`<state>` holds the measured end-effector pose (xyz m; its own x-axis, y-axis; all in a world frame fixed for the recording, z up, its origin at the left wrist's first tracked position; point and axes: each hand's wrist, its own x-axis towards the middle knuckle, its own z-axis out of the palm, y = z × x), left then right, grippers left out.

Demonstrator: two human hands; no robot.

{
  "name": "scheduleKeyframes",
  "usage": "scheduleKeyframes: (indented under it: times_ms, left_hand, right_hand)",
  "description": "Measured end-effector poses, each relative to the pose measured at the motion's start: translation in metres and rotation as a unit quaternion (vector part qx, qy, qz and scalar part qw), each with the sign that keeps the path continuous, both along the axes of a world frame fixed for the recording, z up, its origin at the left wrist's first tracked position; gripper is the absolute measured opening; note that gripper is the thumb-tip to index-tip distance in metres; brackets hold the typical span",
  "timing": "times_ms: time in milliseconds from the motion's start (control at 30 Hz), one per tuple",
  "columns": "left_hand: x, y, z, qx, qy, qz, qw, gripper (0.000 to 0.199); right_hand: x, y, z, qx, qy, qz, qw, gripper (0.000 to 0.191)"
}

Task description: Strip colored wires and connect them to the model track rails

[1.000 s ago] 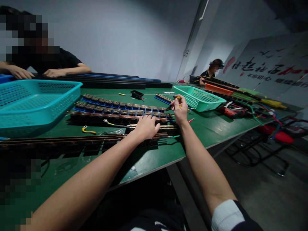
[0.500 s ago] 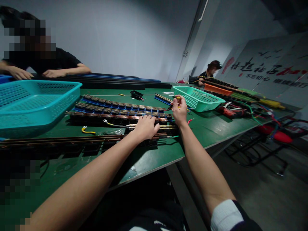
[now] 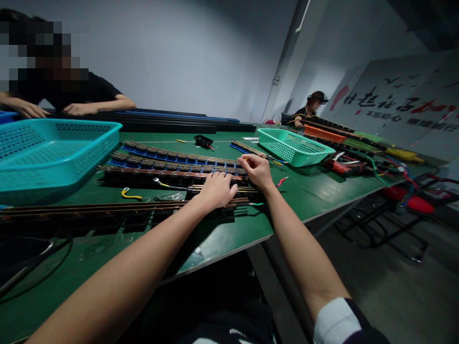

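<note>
My left hand (image 3: 217, 190) lies palm down over a short black strip with brass-coloured rods (image 3: 247, 189), its fingers stretched toward the copper-rod strip (image 3: 158, 172) just beyond. Close by on the right, my right hand (image 3: 258, 171) has thumb and forefinger pinched together above the strips' right ends. A speck of yellow shows at its fingertips, but what it holds is too small to make out. Blue-based strips with rods (image 3: 172, 152) lie side by side past both hands. A wire with a ring lug (image 3: 157, 181) runs left from the short strip.
A turquoise basket (image 3: 103, 128) stands at left, a mint-green basket (image 3: 308, 154) at right. Nearer me lies a long rod strip (image 3: 89, 210). A yellow wire (image 3: 133, 195), a small black box (image 3: 203, 141) and a red tool (image 3: 344, 167) are on the table. Two people sit beyond.
My right hand has come down and left from beside the mint-green basket to the strips' right ends. My left hand has stayed in place.
</note>
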<state>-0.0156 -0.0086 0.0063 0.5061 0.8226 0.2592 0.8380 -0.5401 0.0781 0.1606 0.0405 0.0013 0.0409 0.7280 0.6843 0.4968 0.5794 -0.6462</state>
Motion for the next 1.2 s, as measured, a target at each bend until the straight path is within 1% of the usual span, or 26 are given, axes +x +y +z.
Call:
scheduleKeyframes:
  times_ms: [100, 300, 433, 500, 633, 833, 967, 1067, 1200]
  left_hand:
    - [0.0, 0.0, 0.0, 0.0, 0.004, 0.001, 1.0, 0.042]
    - [0.0, 0.001, 0.0, -0.001, 0.004, -0.001, 1.0, 0.042]
    - [0.001, 0.001, 0.0, 0.0, 0.007, -0.002, 1.0, 0.043]
    - [0.001, 0.0, 0.0, 0.0, 0.006, -0.002, 1.0, 0.043]
    - [0.001, 0.0, 0.0, 0.0, 0.007, 0.002, 1.0, 0.043]
    - [0.001, 0.0, 0.001, -0.002, 0.013, 0.006, 1.0, 0.043]
    - [0.001, -0.001, 0.001, -0.001, 0.009, 0.003, 1.0, 0.043]
    - [0.001, 0.0, 0.001, -0.003, 0.006, 0.001, 1.0, 0.043]
    - [0.001, 0.001, -0.001, -0.002, 0.001, -0.001, 1.0, 0.043]
  right_hand:
    - [-0.001, -0.002, -0.001, -0.004, -0.027, 0.008, 1.0, 0.037]
    - [-0.003, -0.006, -0.002, -0.022, -0.122, 0.059, 0.991, 0.035]
    - [-0.004, -0.006, -0.002, -0.021, -0.136, 0.059, 0.989, 0.036]
    - [-0.003, -0.005, -0.001, -0.015, -0.112, 0.04, 0.993, 0.036]
    - [-0.003, -0.004, 0.002, 0.008, -0.026, 0.001, 1.0, 0.036]
    - [-0.004, -0.002, 0.002, 0.0, 0.014, 0.0, 1.0, 0.042]
    - [-0.001, 0.004, 0.0, 0.018, 0.062, -0.028, 0.998, 0.043]
    - [0.002, 0.007, 0.0, 0.028, 0.103, -0.032, 0.994, 0.042]
    - [0.005, 0.001, 0.007, 0.067, 0.14, -0.034, 0.987, 0.037]
